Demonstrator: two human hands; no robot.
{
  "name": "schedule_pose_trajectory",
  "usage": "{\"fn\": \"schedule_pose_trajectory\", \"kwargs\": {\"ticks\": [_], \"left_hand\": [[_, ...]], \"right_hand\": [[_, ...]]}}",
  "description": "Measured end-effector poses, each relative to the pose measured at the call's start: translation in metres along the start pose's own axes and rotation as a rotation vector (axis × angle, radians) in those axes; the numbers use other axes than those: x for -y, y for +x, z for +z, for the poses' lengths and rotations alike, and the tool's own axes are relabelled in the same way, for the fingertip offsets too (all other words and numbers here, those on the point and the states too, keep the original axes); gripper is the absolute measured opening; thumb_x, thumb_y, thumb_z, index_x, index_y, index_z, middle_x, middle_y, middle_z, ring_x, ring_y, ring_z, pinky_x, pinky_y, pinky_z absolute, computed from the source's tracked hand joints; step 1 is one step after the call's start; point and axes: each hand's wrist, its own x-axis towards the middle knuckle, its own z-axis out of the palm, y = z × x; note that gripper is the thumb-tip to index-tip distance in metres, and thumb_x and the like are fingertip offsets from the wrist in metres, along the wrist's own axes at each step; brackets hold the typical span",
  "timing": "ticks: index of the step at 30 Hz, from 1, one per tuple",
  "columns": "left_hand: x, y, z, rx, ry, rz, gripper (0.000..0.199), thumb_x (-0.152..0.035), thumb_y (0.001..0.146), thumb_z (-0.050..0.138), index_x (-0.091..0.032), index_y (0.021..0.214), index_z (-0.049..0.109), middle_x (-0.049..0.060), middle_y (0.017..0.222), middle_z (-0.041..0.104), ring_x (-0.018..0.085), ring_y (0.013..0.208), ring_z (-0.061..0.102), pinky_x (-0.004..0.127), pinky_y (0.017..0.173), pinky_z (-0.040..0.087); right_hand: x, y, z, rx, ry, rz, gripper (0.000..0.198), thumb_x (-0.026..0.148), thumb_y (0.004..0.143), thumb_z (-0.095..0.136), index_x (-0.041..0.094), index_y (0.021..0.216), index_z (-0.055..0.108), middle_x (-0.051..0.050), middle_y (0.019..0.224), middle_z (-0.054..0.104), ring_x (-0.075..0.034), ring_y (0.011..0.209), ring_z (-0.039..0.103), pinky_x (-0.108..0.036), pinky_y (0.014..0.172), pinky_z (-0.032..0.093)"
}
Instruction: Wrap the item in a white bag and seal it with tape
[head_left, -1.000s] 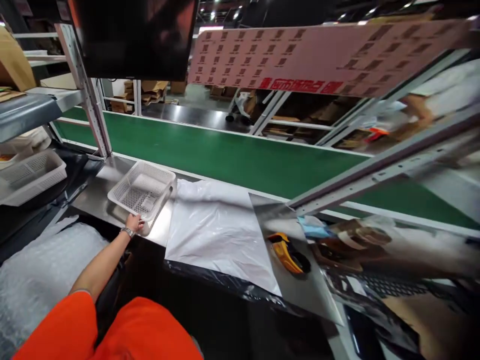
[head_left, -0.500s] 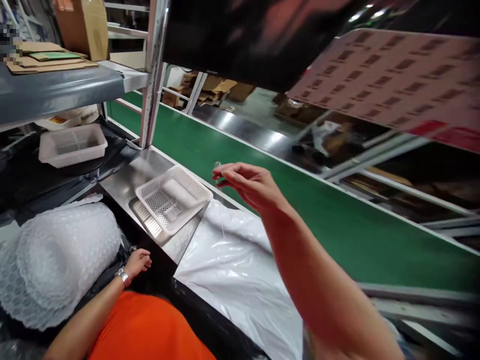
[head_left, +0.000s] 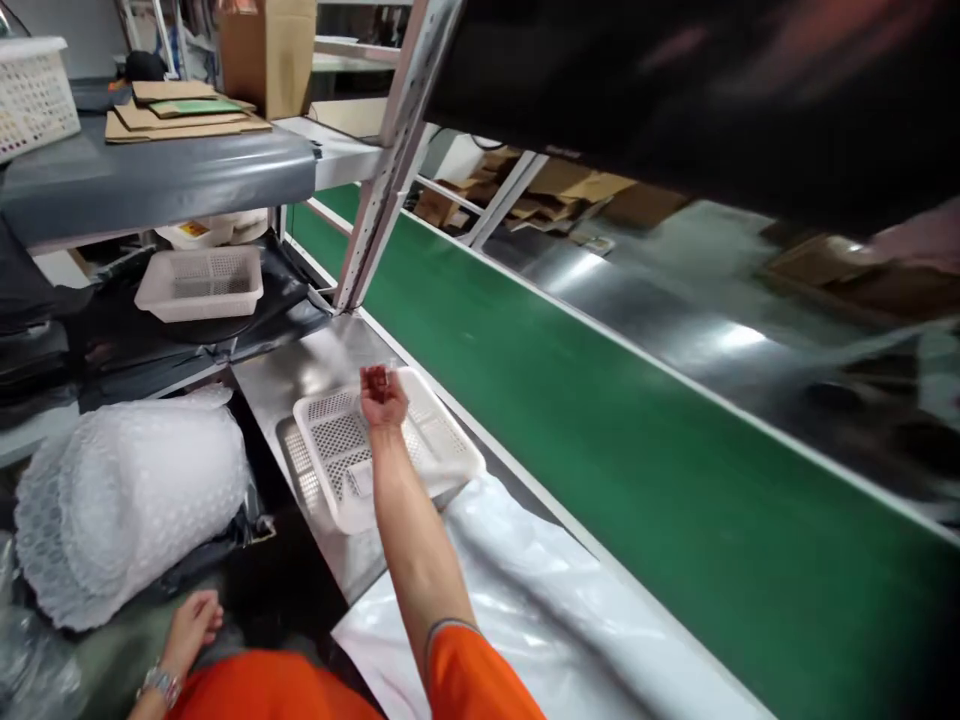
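Note:
My right hand (head_left: 384,395) is stretched out over a white perforated plastic basket (head_left: 349,520), its fingers curled up around a small clear object (head_left: 392,366) whose kind I cannot make out. Below that arm, the basket sits on a metal worktop and something pale and flat lies inside it. A white plastic sheet or bag (head_left: 540,600) is spread beside the basket, under my forearm. Low at the left, near my body, my left hand (head_left: 193,622) hangs loosely curled, with nothing visible in it. A large roll of bubble wrap (head_left: 161,500) lies just beyond it.
A green conveyor belt (head_left: 600,420) runs along the far side. Another white basket (head_left: 201,285) stands on black sheeting at the left. Flattened cardboard (head_left: 187,125) lies on the grey-covered shelf (head_left: 157,180) above. A metal post (head_left: 390,170) and a dark panel (head_left: 675,100) border the belt.
The view has turned right. My right hand has come from above the belt's edge to over the basket, still with the small clear object. My left hand has drawn back toward my body.

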Motion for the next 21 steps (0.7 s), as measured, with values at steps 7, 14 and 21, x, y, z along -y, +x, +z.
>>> {"fn": "schedule_pose_trajectory", "kwargs": {"ticks": [7,14,21], "left_hand": [[0.029,0.001,-0.027,-0.052,0.035,-0.034,0.106,-0.105,0.03,0.083,-0.026,0.101,0.076,0.013,0.096,0.088,0.04,0.101,0.085,0.05,0.09,0.068],[0.032,0.012,-0.048,-0.066,0.066,-0.058,0.097,-0.101,0.024,0.081,-0.032,0.091,0.075,0.011,0.09,0.087,0.044,0.103,0.085,0.057,0.097,0.067],[0.007,0.017,-0.047,-0.012,0.071,-0.016,0.093,-0.092,0.028,0.087,-0.026,0.093,0.076,0.013,0.087,0.086,0.039,0.092,0.083,0.046,0.081,0.063]], "right_hand": [[-0.091,-0.033,-0.028,0.398,-0.947,0.16,0.023,0.016,0.088,0.074,0.018,0.066,0.07,-0.009,0.071,0.074,-0.028,0.094,0.072,-0.047,0.11,0.058],[-0.079,-0.056,-0.039,0.78,-1.481,-0.036,0.029,0.002,0.097,0.06,0.012,0.094,0.086,-0.016,0.132,0.084,-0.027,0.131,0.066,-0.038,0.122,0.049],[-0.031,-0.009,-0.026,0.678,-1.697,-0.172,0.056,-0.001,0.101,0.058,0.007,0.153,0.075,-0.023,0.184,0.05,-0.032,0.167,0.048,-0.046,0.142,0.037]]}}
